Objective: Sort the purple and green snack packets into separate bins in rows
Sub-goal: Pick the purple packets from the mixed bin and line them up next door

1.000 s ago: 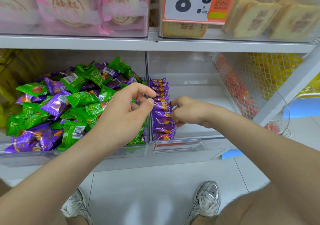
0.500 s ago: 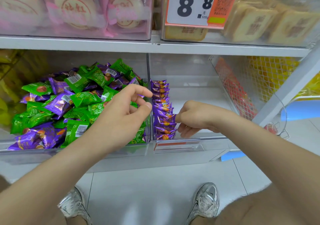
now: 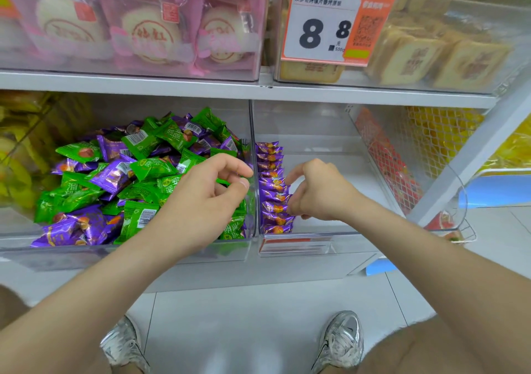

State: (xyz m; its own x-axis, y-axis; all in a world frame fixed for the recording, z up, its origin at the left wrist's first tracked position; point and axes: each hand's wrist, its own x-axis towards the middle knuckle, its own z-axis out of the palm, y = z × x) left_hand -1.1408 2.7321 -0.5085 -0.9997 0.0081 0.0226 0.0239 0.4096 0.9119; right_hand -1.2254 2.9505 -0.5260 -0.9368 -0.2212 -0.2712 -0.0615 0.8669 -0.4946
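The purple row point(image 3: 273, 189) runs front to back just right of the divider point(image 3: 251, 126). My right hand point(image 3: 316, 195), the nearer one, has curled fingertips on its right edge; pinching or nudging, I cannot tell. My left hand point(image 3: 207, 198), loosely curled and empty, hovers left of the divider over the mixed pile point(image 3: 115, 178).
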